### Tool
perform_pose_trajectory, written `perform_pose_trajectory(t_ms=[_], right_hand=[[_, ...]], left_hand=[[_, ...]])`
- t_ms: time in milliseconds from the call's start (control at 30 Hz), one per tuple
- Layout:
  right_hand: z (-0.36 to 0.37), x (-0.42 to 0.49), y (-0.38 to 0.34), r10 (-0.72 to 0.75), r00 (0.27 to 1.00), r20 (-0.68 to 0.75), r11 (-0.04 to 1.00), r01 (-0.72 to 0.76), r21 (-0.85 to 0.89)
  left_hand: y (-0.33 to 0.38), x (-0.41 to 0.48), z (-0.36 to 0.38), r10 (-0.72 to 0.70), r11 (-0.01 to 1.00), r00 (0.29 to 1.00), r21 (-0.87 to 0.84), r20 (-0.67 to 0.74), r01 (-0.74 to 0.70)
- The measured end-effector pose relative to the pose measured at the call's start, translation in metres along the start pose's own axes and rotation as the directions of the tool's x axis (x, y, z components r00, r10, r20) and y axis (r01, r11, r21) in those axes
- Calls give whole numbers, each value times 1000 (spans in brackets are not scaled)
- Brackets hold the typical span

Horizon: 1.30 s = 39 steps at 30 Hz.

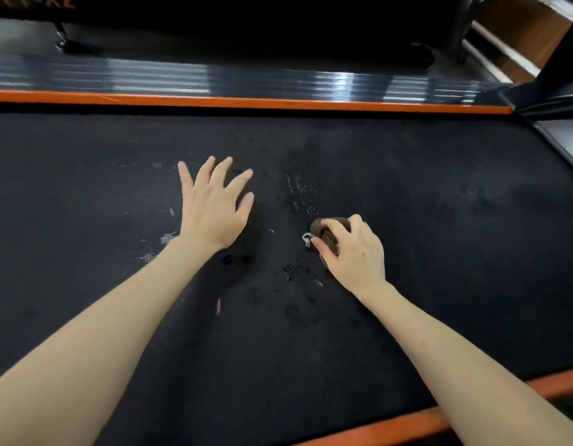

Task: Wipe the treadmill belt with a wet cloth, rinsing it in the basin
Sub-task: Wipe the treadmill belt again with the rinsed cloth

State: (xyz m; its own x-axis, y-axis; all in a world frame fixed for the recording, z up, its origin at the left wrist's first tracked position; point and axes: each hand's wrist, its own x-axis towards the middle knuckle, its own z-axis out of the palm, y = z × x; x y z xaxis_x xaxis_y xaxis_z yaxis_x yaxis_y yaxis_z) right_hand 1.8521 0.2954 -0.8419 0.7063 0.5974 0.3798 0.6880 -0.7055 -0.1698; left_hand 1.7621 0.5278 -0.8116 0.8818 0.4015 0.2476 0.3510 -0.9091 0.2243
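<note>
Forearms [85, 349] cross the treadmill belt [455, 204]: the left hand [211, 207] lies flat, grip spread wide, empty; the right hand [354, 252] has its grip curled round the brown cloth [329, 242].

The belt [455, 204] lies flat and open across its right half and far left. The left hand [211, 207], spread flat on it, and the right hand [352, 252], gripping the cloth [330, 226], leave a narrow lane between them (wet-speckled). The far orange strip [246, 101] and ribbed rail [214, 75] border it; a black upright [555, 59] blocks the far right corner.
</note>
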Motion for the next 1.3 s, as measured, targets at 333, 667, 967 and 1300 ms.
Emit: perform_pose_trajectory(t_ms=[333,667,967,1300], right_hand=[[-53,-116,-46,-221,964,150,975,214,59],[-41,-94,-90,229,966,121,973,-222,-66],[-36,-56,-37,296,945,142,948,-272,-163],[-40,-95,-73,-45,985,168,997,55,-52]], left_hand=[[-6,-163,-29,-77,996,987,61,143,69],[-17,-187,-15,-103,994,971,67,215,91],[-18,-189,-13,-100,994,978,58,182,91],[-19,-189,-10,-89,995,980,63,178,79]])
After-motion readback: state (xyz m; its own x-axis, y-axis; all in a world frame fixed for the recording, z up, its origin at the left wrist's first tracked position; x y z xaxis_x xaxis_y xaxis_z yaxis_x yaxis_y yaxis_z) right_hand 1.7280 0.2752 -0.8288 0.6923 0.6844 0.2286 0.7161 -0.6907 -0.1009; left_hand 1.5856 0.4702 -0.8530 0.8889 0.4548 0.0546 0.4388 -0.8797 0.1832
